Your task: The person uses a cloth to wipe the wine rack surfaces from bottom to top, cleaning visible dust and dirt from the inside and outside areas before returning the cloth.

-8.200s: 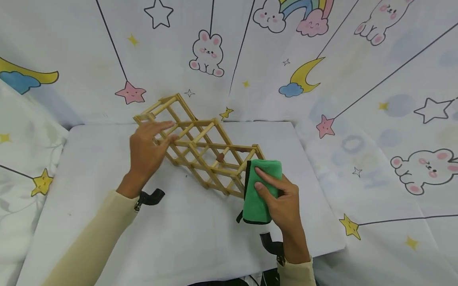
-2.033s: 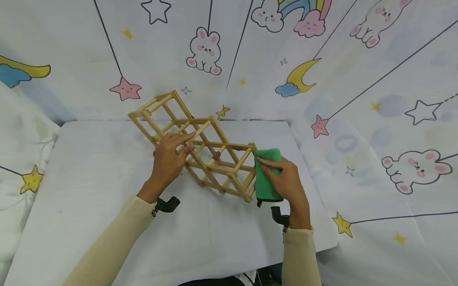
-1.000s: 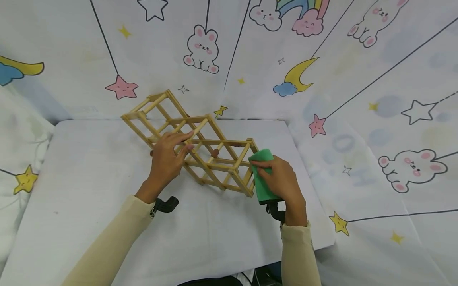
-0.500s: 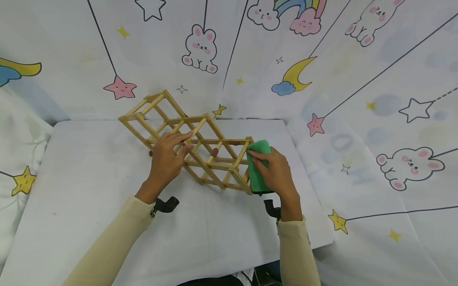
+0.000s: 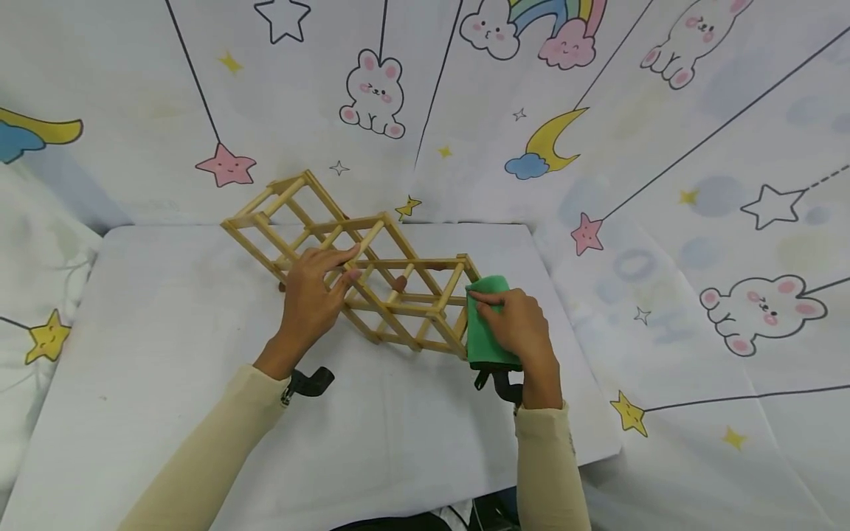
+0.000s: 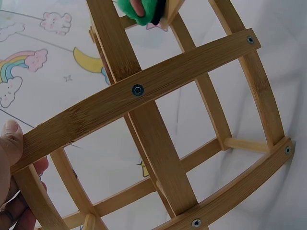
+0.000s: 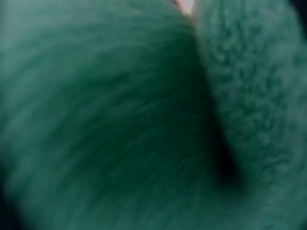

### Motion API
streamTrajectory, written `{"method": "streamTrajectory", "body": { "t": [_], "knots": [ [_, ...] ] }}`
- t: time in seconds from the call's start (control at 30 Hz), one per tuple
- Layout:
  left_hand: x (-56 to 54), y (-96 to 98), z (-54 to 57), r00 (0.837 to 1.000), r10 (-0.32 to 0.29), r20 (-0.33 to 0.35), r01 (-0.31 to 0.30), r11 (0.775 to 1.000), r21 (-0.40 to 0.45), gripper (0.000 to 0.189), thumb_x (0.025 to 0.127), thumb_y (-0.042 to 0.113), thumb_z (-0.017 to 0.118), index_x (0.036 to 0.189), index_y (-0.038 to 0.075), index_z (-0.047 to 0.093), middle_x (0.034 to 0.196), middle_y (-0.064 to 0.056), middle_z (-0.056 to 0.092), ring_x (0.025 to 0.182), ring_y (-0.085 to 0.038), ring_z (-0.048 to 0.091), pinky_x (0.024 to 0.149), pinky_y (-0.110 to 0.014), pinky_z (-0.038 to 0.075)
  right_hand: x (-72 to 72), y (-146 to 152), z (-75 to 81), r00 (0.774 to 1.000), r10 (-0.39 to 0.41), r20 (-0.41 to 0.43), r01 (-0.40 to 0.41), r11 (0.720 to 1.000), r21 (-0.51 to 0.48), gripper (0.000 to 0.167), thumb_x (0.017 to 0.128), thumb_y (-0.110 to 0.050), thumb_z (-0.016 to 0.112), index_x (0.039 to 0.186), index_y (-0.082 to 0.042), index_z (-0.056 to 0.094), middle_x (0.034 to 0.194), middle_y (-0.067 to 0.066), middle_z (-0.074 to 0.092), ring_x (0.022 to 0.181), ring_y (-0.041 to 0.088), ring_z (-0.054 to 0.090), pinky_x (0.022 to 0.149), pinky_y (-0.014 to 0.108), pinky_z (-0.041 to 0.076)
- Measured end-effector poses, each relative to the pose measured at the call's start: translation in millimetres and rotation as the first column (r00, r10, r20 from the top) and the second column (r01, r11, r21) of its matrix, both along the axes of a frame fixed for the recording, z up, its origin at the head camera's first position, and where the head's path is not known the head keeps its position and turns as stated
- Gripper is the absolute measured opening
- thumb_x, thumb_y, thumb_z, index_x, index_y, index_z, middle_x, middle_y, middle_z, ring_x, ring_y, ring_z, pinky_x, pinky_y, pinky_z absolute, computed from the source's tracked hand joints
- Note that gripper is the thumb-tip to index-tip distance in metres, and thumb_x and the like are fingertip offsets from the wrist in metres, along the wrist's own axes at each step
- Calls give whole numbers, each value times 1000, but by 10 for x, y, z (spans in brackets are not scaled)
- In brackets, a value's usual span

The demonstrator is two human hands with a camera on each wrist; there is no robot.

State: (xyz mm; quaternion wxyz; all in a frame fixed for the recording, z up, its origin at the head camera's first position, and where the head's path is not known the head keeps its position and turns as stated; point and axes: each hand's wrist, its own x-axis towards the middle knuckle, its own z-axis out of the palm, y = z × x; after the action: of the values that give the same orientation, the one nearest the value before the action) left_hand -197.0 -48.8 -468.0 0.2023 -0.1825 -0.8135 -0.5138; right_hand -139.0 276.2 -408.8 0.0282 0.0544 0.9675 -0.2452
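Note:
A slatted wooden rack (image 5: 418, 263) stands slantwise on the white tabletop in the head view. My left hand (image 5: 308, 295) grips a slat near its middle; in the left wrist view the thumb (image 6: 12, 143) lies on one side of the slat (image 6: 76, 122) and fingers show behind it. At the rack's right end, my right hand (image 5: 524, 324) holds a folded green cloth (image 5: 488, 339) with dark edging against the end bars. Green pile of the cloth (image 7: 120, 120) fills the right wrist view, blurred, hiding nearly all of that hand.
The white tabletop (image 5: 199, 428) ends just behind the rack, where a cartoon-printed backdrop (image 5: 451, 110) rises. More of this printed fabric hangs at both sides. Black wrist mounts (image 5: 312, 382) stick out below the hands. Dark items and cables lie at the near edge.
Since the oldest frame, my left hand has shifted right along the rack to its middle. The right hand keeps the cloth at the rack's end, moving it up, then slightly down and right.

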Motion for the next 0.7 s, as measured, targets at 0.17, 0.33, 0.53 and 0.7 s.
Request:
{"method": "streamTrajectory", "body": {
  "t": [0.17, 0.33, 0.53, 0.7],
  "knots": [
    [0, 11, -9, 1000, 1, -6, -1, 1000, 10, 43, 94, 24, 80, 135, 13, 74, 124, -15, 79, 113, -38, 66, 98, -57, 51, -23, 10, -4, 997, 55, -58, -60, 995, -77, 30, 106, -31, 69, 135, -33, 74, 139, 20, 68, 99, 33, 71, 71, 43, 61],
    [-2, 30, -10, 1000, 0, 1, 0, 1000, 6, 43, 93, 24, 80, 135, 13, 75, 124, -13, 79, 113, -36, 66, 97, -55, 52, 25, 167, 4, 997, -1, 74, 5, 999, -53, 28, 106, -33, 67, 133, -37, 75, 136, 27, 67, 84, 29, 68, 61, 35, 56],
    [9, 20, 28, 1000, 4, 4, -4, 1000, 7, 45, 93, 25, 81, 135, 12, 74, 125, -13, 79, 114, -37, 65, 97, -54, 52, 38, 297, -22, 994, 71, 79, -45, 956, -289, 30, 107, -31, 67, 136, -31, 74, 132, 27, 68, 82, 27, 75, 66, 37, 64],
    [13, 7, 45, 1000, 12, -6, -12, 1000, 7, 45, 92, 23, 82, 134, 11, 75, 123, -14, 79, 113, -36, 65, 96, -53, 51, 66, 289, -30, 948, 234, 214, -152, 927, -343, 29, 108, -30, 65, 135, -31, 75, 116, 21, 72, 77, 25, 73, 64, 39, 63]
  ]
}}
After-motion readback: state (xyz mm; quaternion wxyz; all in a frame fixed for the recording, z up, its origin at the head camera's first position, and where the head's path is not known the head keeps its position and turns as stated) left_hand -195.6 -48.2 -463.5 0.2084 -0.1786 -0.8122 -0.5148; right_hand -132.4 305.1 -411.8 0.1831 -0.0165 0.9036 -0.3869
